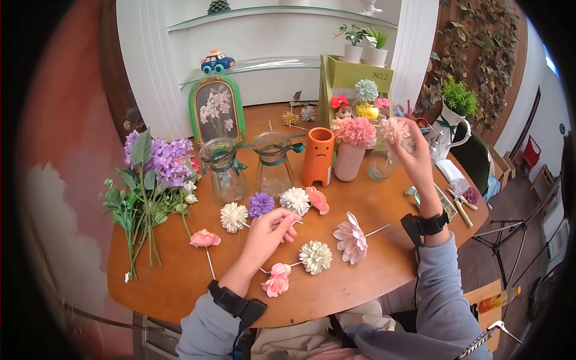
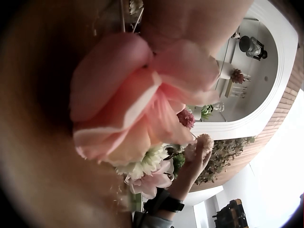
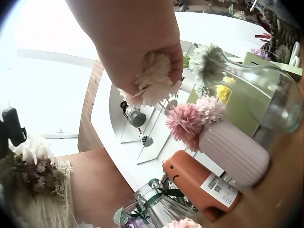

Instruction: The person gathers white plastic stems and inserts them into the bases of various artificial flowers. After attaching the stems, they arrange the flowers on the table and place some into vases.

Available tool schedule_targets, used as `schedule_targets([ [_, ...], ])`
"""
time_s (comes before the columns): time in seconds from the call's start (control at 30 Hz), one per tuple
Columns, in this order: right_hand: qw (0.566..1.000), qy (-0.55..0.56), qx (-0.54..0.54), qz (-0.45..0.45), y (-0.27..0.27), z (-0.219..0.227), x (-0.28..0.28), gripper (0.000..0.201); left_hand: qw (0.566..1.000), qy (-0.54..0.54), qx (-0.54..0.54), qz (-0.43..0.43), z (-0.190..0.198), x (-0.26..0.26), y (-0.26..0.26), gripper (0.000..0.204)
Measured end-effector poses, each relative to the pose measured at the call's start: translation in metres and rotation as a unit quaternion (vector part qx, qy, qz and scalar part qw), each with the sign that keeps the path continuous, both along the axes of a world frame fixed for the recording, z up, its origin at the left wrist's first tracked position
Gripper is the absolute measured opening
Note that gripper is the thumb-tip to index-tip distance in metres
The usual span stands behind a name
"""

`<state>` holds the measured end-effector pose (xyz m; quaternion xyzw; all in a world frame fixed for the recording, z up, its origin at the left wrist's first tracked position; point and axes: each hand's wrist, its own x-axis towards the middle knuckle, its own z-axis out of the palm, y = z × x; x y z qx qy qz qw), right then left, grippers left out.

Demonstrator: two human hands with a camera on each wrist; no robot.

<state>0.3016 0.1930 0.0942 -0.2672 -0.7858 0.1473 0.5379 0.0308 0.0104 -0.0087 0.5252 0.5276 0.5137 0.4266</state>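
In the head view, my raised right hand (image 1: 414, 147) holds a pale pink pompom flower (image 1: 395, 131) over a clear glass vase (image 1: 380, 166). The right wrist view shows fingers curled about this flower (image 3: 154, 80); its stem is mostly hidden. Low over the table, my left hand (image 1: 270, 237) has a thin white stem (image 1: 298, 222) between thumb and fingertips. Around it lie a purple flower (image 1: 261, 204), white pompom flowers (image 1: 233, 217) and a cream one (image 1: 315, 258). A pink flower (image 1: 276, 280) lies beside the left wrist and looms large in the left wrist view.
A pink ribbed vase (image 1: 350, 161) with pink flowers stands beside an orange vase (image 1: 317, 159). Two ribboned glass vases (image 1: 227, 180) are left of them. Purple flowers with greenery (image 1: 159, 162) lie at the left. Pliers (image 1: 462, 210) lie near the right edge.
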Motion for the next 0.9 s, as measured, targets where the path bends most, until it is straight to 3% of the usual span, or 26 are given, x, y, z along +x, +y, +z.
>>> schedule_targets([
  [0.4,0.983,-0.16,0.091,-0.014,0.002,0.025,-0.02,0.043,1.0,0.002,0.006,0.002,0.0,0.001,0.0,0.022],
  [0.7,0.978,-0.148,0.124,-0.082,-0.002,0.029,-0.025,0.045,1.0,0.002,0.006,0.001,-0.002,-0.001,0.001,0.022],
  [0.9,0.966,-0.22,0.105,-0.091,0.01,0.014,-0.026,0.045,1.0,-0.001,0.0,0.002,-0.001,0.0,0.002,0.022],
])
